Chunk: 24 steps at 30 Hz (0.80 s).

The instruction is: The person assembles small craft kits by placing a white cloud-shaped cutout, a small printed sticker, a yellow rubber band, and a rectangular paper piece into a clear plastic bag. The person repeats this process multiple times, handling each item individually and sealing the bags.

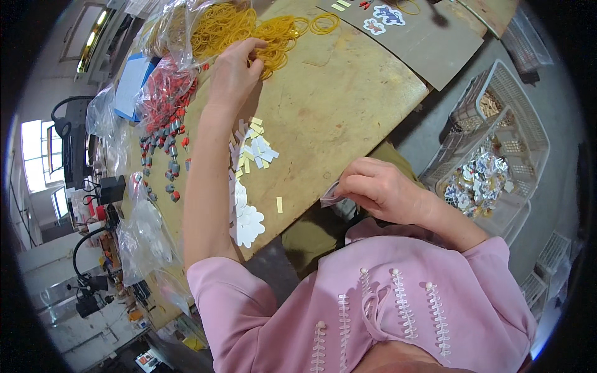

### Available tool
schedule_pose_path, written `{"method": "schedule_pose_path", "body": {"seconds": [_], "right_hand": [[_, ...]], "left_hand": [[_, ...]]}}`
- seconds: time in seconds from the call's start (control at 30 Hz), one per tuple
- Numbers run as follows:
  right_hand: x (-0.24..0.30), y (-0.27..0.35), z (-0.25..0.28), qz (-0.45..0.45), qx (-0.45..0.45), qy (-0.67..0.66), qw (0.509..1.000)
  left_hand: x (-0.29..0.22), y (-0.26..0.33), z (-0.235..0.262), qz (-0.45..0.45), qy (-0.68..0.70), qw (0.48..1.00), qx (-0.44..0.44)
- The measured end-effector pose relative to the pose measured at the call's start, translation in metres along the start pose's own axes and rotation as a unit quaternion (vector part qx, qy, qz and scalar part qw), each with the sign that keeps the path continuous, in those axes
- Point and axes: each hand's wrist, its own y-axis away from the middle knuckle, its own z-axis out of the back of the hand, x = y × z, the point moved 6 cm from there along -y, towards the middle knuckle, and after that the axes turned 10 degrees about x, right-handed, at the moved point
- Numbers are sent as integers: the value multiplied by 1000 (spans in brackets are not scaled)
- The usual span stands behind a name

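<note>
The surface [360,93] spreads beneath and right of my left grip [236,69], and a crate [522,102] of cut-outs stands beyond my right grip [382,189]. The yellow rubber bands [277,32], heaped at my left fingertips, seem to be the step in hand: picking from the pile. My left fingers are curled in; I can't tell whether they pinch a band. The next move, I judge, calls for teasing one loose; the tangle and the clear bag [180,31] just left of that grip could hinder it. White cut-outs [247,225] and paper strips [260,147] lie nearer me than that grip. My right grip pinches a small flat piece [329,196], its kind unclear.
</note>
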Motion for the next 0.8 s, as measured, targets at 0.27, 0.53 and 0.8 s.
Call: {"method": "schedule_pose_path", "body": {"seconds": [0.27, 0.53, 0.8], "right_hand": [[-6, 6, 4, -14, -10, 8, 1000], [-5, 8, 2, -6, -3, 3, 1000], [2, 9, -2, -3, 10, 4, 1000]], "left_hand": [[27, -31, -1, 38, 111, 993, -22], [52, -7, 19, 151, 442, 884, -11], [62, 21, 15, 199, 432, 879, 24]]}}
